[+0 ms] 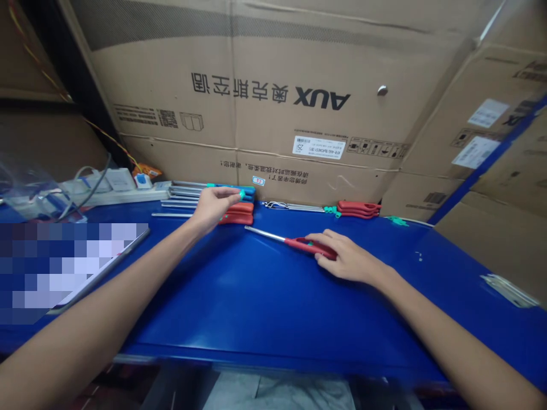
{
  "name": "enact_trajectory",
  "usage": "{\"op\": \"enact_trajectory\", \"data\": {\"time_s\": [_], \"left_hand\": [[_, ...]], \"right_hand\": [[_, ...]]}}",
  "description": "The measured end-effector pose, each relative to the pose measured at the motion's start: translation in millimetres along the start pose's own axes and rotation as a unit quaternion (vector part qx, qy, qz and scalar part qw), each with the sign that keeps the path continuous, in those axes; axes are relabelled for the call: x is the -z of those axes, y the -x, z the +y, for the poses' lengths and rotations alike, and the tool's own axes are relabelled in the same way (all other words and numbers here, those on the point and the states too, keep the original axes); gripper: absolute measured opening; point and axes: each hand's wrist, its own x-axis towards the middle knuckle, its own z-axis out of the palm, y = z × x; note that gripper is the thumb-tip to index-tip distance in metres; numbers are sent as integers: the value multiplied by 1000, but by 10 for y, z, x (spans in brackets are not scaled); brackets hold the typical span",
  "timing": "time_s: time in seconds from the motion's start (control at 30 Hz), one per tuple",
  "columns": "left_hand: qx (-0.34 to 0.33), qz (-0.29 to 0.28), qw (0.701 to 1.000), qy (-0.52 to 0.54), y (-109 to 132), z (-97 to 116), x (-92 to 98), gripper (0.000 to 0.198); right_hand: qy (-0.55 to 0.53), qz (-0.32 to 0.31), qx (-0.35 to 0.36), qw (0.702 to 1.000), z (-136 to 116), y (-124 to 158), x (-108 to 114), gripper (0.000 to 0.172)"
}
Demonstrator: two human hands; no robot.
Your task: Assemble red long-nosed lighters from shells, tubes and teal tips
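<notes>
My right hand is closed around the red handle of a long-nose gas lighter, whose metal barrel points left just above the blue table. My left hand is in a pinch, with a small green piece at its fingertips. It hovers over a stack of similar lighters with blue, orange and red handles, their metal barrels lying to the left. That hand covers the middle of the stack.
More red-handled lighters with green parts lie against the cardboard wall. Small green pieces sit to their right. On the left are a power strip and a partly blurred flat device. Pale strips lie at the right edge.
</notes>
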Motion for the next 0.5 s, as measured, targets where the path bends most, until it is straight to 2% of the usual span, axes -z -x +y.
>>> {"op": "enact_trajectory", "data": {"time_s": [0.07,0.2,0.4,0.5], "left_hand": [[32,32,996,81,5,43,-16,10],[66,25,991,118,47,81,-50,16],[125,-70,974,177,131,99,-95,26],[129,-74,972,181,148,91,-115,21]], "right_hand": [[-25,46,3,999,87,-15,14,40],[-49,116,7,992,134,-41,1,37],[-40,93,-4,995,40,-34,-25,38],[-35,101,-14,994,28,-34,-34,37]]}}
